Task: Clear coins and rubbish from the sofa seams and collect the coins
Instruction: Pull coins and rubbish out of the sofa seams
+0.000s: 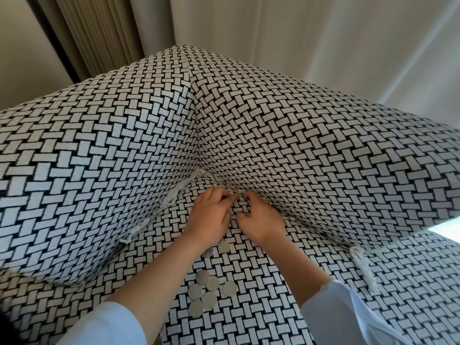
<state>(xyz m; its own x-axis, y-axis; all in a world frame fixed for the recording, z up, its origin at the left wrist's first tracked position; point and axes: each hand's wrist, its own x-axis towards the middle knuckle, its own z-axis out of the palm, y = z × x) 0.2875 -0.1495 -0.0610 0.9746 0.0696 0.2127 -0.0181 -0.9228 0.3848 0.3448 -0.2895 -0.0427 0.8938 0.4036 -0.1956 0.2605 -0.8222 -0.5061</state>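
**Coin fishing in the sofa seam: where this can slip**

Biggest risk imo: the coin at the fingertips sits right on the lip of the seam, just above the middle of the frame; if the pinch slips, it probably slides back down, since the sofa fabric closes tight there. More coins in the seam stand edge-on off to the right, and a careless poke could shove them deeper; the pile of coins in the lower middle lies just beside the left forearm, so a dragging arm could scatter it; the white scraps in the seam at the left are not yet cleared.

Grip: the right hand has thumb and forefinger nearly closed, pinching that coin by its edge as far as I can see; the left hand has bent fingers at the same spot, touching the seat fabric beside the coin; whether it actually holds anything I can't tell, the fingertips are tucked out of sight.
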